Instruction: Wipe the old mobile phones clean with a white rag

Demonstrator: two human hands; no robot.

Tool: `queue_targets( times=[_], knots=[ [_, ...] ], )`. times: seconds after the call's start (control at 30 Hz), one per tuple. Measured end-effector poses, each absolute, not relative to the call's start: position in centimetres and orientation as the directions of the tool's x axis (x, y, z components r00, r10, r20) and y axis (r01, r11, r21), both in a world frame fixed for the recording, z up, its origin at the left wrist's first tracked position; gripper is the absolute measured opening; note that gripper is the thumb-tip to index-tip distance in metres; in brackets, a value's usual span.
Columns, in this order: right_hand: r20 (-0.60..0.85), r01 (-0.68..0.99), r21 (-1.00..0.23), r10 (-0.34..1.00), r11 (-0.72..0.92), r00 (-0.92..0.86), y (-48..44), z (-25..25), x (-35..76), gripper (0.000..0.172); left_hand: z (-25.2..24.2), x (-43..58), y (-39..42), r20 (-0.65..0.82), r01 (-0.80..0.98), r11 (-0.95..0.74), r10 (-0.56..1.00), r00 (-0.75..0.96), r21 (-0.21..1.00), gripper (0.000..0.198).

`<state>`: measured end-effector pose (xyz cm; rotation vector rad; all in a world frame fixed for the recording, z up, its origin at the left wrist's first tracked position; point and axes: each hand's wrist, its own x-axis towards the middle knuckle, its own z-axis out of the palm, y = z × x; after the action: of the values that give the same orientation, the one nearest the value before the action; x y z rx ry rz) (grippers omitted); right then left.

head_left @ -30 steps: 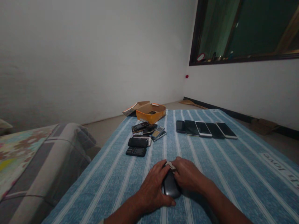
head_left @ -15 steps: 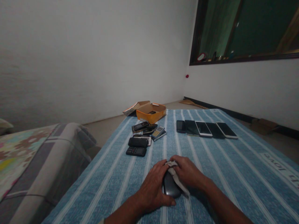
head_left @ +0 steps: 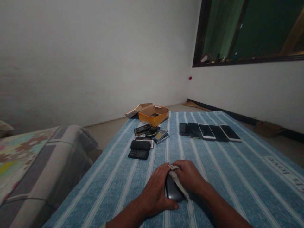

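The left hand [head_left: 154, 193] curls its grip around the near left edge of a dark phone [head_left: 171, 191] lying flat at 6 o'clock on the blue striped cloth [head_left: 237, 177]. The right hand [head_left: 188, 177] pinches a white rag [head_left: 177, 182] against the phone's top. Keypad phones [head_left: 144, 139] lie at 11 o'clock and a row of smartphones [head_left: 209, 130] at 1 o'clock.

the right hand [head_left: 190, 177] has drawn the cloth [head_left: 178, 186] down the phone [head_left: 171, 192]

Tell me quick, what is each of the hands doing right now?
Left hand: gripping the dark glossy rounded phone, flat on the blue striped cloth.
Right hand: closed on a small pale rag over that phone.
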<state>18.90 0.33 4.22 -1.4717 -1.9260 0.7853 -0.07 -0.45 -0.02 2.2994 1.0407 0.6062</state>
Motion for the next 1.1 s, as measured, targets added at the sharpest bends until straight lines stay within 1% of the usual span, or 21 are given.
queue_targets(
  times=[0.13,0.23,0.3,0.4,0.47,0.6,0.7,0.77,0.8,0.9,0.97,1.1],
  knots=[
    [0.12,0.625,-0.747,0.971,0.225,-0.206,0.2,4.2,18.8,0.025,0.4,0.2,-0.6,0.195,0.524,-0.557,0.782,0.592,0.644,0.127],
    [0.147,0.605,-0.764,0.973,0.224,-0.175,0.3,3.9,18.7,0.024,0.4,0.3,-0.7,0.194,0.527,-0.541,0.795,0.575,0.655,0.131],
    [0.169,0.566,-0.794,0.975,0.221,-0.143,0.4,3.7,18.5,0.024,0.3,0.2,-0.7,0.193,0.528,-0.536,0.799,0.57,0.659,0.133],
    [0.172,0.451,-0.869,0.979,0.203,-0.109,0.6,3.4,18.3,0.026,0.2,0.3,-0.7,0.202,0.52,-0.537,0.798,0.567,0.664,0.132],
    [0.153,0.346,-0.922,0.984,0.177,-0.094,0.6,3.4,18.1,0.032,0.5,0.4,-0.7,0.201,0.512,-0.531,0.8,0.565,0.675,0.13],
    [0.075,0.121,-0.989,0.99,0.089,-0.118,0.4,3.5,17.8,0.053,1.4,0.7,-0.9,0.193,0.512,-0.506,0.816,0.545,0.694,0.121],
    [0.034,0.042,-0.998,0.99,0.04,-0.136,0.1,3.8,17.6,0.063,1.3,0.7,-0.9,0.21,0.499,-0.51,0.816,0.539,0.701,0.122],
    [0.059,0.054,-0.996,0.994,0.064,-0.096,0.0,3.9,17.5,0.064,0.8,0.6,-0.7,0.219,0.498,-0.516,0.815,0.537,0.697,0.128],
    [0.088,0.083,-0.992,0.993,0.094,-0.073,0.0,3.9,17.5,0.061,0.5,0.4,-0.6,0.219,0.501,-0.517,0.815,0.537,0.694,0.13],
    [0.192,0.205,-0.958,0.98,0.198,-0.052,0.0,3.9,17.6,0.042,0.0,0.2,-0.4,0.206,0.51,-0.519,0.81,0.548,0.686,0.135],
    [0.247,0.275,-0.926,0.966,0.258,-0.076,0.1,3.7,17.7,0.033,0.1,0.2,-0.3,0.196,0.519,-0.517,0.811,0.551,0.68,0.134],
    [0.358,0.358,-0.861,0.93,0.362,-0.08,0.4,3.1,17.8,0.026,1.1,0.6,-0.4,0.183,0.528,-0.519,0.808,0.561,0.672,0.127]
  ],
)
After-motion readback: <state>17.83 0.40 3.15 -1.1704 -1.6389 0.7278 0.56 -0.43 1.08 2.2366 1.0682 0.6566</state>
